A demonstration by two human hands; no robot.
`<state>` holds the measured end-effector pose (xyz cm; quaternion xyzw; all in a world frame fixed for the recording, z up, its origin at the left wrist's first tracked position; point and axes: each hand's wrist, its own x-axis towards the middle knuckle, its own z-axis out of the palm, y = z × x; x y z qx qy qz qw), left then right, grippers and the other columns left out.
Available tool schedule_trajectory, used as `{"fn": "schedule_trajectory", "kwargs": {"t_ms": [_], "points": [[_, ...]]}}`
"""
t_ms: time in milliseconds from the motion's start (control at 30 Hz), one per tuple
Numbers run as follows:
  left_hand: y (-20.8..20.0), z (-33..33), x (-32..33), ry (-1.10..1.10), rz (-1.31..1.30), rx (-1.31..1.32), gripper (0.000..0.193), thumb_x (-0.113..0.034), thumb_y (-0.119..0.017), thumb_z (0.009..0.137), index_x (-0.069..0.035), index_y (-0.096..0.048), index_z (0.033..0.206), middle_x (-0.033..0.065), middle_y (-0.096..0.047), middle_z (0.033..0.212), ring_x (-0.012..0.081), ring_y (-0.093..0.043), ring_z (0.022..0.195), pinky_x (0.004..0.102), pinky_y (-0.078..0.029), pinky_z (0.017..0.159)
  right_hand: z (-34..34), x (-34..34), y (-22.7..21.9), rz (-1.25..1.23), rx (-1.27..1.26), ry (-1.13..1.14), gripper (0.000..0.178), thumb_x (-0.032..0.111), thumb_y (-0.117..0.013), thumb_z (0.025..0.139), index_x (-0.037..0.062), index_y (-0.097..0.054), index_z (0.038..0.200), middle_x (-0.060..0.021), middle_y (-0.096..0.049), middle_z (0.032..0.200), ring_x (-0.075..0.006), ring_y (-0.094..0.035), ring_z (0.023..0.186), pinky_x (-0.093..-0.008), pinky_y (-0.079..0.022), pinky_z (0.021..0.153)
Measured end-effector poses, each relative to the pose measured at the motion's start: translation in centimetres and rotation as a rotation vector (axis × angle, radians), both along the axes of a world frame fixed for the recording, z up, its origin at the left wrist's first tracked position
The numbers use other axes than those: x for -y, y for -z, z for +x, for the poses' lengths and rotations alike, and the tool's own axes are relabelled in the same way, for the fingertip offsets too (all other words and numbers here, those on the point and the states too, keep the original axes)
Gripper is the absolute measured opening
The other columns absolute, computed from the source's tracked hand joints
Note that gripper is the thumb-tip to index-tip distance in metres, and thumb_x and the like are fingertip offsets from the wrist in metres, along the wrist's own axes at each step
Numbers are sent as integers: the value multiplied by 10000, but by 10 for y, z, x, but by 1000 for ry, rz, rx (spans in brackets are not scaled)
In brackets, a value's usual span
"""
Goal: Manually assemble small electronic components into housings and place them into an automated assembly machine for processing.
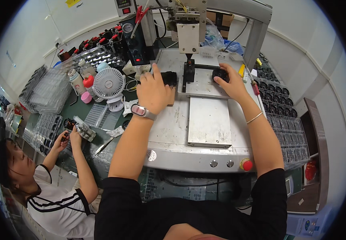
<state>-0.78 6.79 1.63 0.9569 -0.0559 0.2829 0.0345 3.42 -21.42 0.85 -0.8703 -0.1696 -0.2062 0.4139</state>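
My right hand [231,82] is closed around the edge of a round black part [219,74], at the right side of a metal fixture plate [203,85]. Beside that plate, to the left, my left hand [153,89] has its index finger stretched out and nothing visible in its grasp; its thumb side is against or very near a dark block [171,78]. Which of the two I cannot tell. A black clamp-like piece [189,73] stands on the plate, directly under the narrow tip of the machine head [188,38].
A white slide plate [209,121] lies nearer me, above a red stop button [246,164]. Trays of black round parts [277,100] line the right. On the left are a white fan [109,83], bottles [77,81], tweezers [103,146] and a co-worker's hands [71,138] holding small parts.
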Motion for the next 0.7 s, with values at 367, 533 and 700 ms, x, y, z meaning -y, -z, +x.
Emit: {"fn": "schedule_trajectory", "kwargs": {"t_ms": [367,533,700], "points": [[-13,-16,25,565,-304,105,497,-239,-667,800,58,-513,1167,208,-546,1089,339,-535,1050,391,-474,859,-15,-12,-9,-210,490,103,507,219,-698,813,0,-497,1223,-191,-560,1188,-343,-542,1094,-388,-415,945],[-12,-26,37,710,-717,-162,416,-185,-653,866,44,-513,1184,148,-588,1048,180,-599,878,276,-511,720,-46,-38,-28,-264,647,-99,574,128,-782,687,33,-519,1187,-150,-579,1103,-336,-558,1007,-390,-450,879],[-9,-23,40,791,-1107,-464,241,-126,-518,939,43,-538,1110,89,-604,883,132,-604,700,252,-501,620,-66,-56,-34,-316,725,-326,613,112,-803,618,41,-526,1160,-127,-589,1094,-321,-563,1005,-410,-463,880]]}}
